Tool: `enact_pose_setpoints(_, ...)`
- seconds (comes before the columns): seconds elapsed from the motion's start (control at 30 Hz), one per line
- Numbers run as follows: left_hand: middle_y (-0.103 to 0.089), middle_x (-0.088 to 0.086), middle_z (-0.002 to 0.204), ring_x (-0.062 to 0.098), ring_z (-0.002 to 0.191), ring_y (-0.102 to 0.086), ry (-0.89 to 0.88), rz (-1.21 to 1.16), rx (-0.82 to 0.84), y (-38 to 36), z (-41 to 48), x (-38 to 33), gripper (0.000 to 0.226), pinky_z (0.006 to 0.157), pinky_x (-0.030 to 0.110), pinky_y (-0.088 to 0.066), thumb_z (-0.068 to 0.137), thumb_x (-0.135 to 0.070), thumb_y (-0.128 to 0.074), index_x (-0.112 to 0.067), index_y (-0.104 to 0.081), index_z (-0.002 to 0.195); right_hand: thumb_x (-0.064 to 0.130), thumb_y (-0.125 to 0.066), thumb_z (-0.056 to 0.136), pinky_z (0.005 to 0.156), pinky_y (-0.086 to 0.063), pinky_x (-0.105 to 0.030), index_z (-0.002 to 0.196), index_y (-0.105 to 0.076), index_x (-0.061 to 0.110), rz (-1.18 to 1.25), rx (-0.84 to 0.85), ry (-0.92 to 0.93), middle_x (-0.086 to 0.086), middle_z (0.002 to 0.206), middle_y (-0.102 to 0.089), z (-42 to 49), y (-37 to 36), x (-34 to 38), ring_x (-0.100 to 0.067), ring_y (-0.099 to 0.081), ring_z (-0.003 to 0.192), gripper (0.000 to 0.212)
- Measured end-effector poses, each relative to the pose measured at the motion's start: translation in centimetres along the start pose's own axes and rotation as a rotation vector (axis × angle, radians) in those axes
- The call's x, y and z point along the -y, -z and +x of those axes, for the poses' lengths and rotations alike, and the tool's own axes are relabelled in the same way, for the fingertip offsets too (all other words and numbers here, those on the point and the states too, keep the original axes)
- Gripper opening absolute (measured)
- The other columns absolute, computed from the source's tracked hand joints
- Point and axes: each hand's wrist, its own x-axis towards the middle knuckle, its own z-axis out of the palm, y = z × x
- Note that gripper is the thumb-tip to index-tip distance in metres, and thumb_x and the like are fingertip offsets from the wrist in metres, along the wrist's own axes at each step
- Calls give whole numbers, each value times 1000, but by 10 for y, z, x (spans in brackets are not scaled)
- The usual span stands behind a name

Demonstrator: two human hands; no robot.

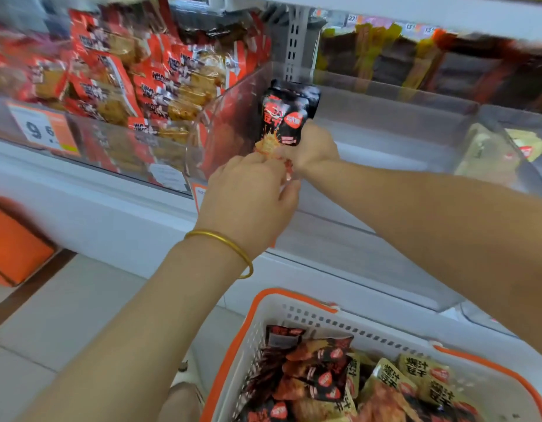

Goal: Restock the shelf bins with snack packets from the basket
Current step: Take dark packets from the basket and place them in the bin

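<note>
Two hands meet at the centre of the frame, in front of a clear shelf bin [385, 132] that looks almost bare inside. The right hand [313, 147] has its fingers curled round the lower part of a small bunch of black snack packets [286, 117] and holds them upright at the bin's left wall. The left hand [251, 193], with a gold bangle [221, 239] on the wrist, pinches the bottom edge of the same bunch. How many packets are in the bunch I cannot tell, because of the blur.

At the upper left, the next bin is full of red packets [111, 86]. At the lower right stands the white basket [233, 345] with orange rim, and in it lie more black packets and some yellow packets [415, 379].

I judge these packets to be light and soft, with smooth film that slides easily, so several held together may slip apart. It is better to grip across the flat body or on the sealed edge, without squeezing the food inside.
</note>
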Motion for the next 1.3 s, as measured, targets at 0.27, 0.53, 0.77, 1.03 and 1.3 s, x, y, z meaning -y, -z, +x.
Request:
enact_pose_setpoints(0.27, -61, 8, 99, 31, 98, -53, 9, -35, 1, -1, 1, 1, 45, 85, 42, -44, 78, -42, -34, -13, -65, 93, 37, -67, 86, 70, -38, -32, 111, -49, 7, -9, 18, -71, -8, 99, -56, 3, -4, 3, -28, -57, 99, 43)
enact_pose_setpoints(0.53, -63, 10, 98, 32, 96, -54, 2, -34, -50, -2, -1, -1, 47, 81, 39, -41, 80, -42, -35, -12, -68, 94, 35, -77, 77, 61, -43, -31, 104, -47, 8, 102, 91, -193, -4, 87, -53, 0, -4, 6, -21, -55, 72, 48)
enact_pose_setpoints(0.77, -66, 8, 86, 33, 82, -56, -92, 3, -202, -6, -3, 0, 46, 72, 40, -42, 85, -42, -33, -11, -67, 87, 24, -75, 81, 38, -46, -25, 84, -53, 5, 187, 157, -219, -11, 69, -60, -14, 32, 17, -16, -54, 39, 30)
enact_pose_setpoints(1.03, -63, 6, 87, 30, 83, -52, -305, 31, -367, 7, -51, -47, 19, 68, 38, -29, 90, -24, -49, -13, -64, 87, 10, -66, 86, 36, -46, -29, 77, -48, 13, 515, 60, 38, -2, 59, -50, -213, 131, -23, -18, -56, 42, 20)
enact_pose_setpoints(1.3, -66, 5, 83, 31, 78, -58, -469, -27, 223, -70, -114, -88, 27, 66, 39, -49, 83, -25, -43, -13, -66, 85, 35, -68, 83, 89, -49, -41, 117, -54, 18, -496, 805, -267, -7, 122, -55, -311, 42, -223, -29, -53, 113, 41)
